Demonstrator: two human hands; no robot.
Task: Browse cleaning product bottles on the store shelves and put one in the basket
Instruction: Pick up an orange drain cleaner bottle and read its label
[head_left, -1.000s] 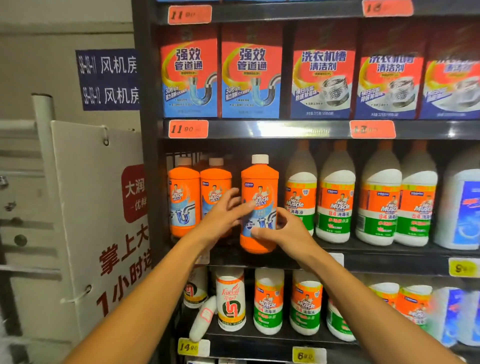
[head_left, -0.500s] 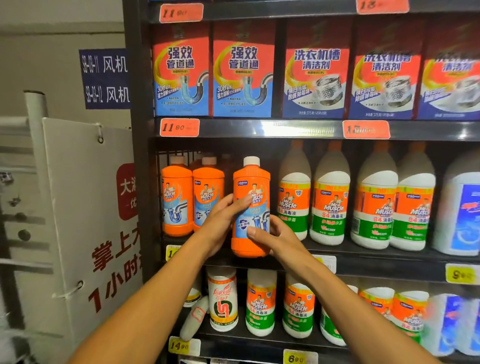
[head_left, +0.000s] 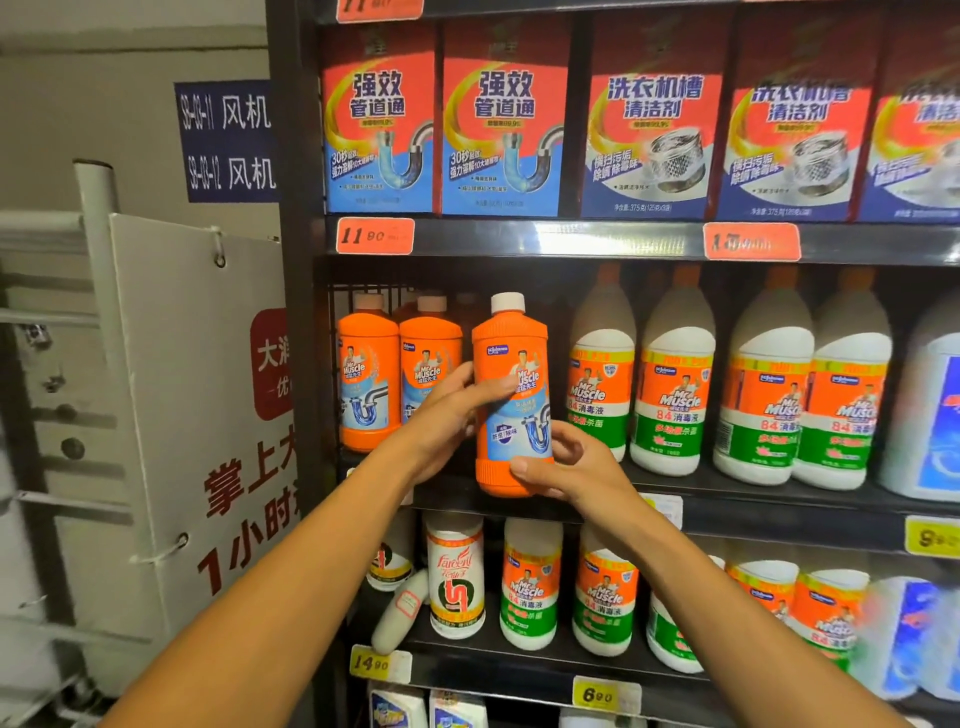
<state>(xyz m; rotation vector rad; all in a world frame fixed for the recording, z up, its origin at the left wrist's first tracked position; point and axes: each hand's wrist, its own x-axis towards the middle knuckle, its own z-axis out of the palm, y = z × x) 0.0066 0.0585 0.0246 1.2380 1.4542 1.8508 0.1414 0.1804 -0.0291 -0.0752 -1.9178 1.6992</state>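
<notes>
Both hands hold one orange drain-cleaner bottle (head_left: 511, 395) upright just in front of the middle shelf's (head_left: 753, 501) front edge.

Bottle: orange body, white cap, blue pipe graphic on label, Mr Muscle logo; base level with the shelf lip, cannot tell if it rests on it. Left hand (head_left: 449, 415) wraps the bottle's left side, thumb across the label; right hand (head_left: 574, 465) clamps lower right, thumb on the orange base, fingers curled behind. Two matching orange bottles (head_left: 397, 374) stand at the shelf's left end, gap beside them. White 84 disinfectant bottles (head_left: 727, 384) fill the row to the right. Top shelf: boxed cleaners (head_left: 571, 124). Lower shelf: smaller bottles (head_left: 530, 584), one white bottle (head_left: 402, 613) tipped over near the left end. White signboard (head_left: 208, 405) just left of the rack's upright. Open room in front of the shelves.
</notes>
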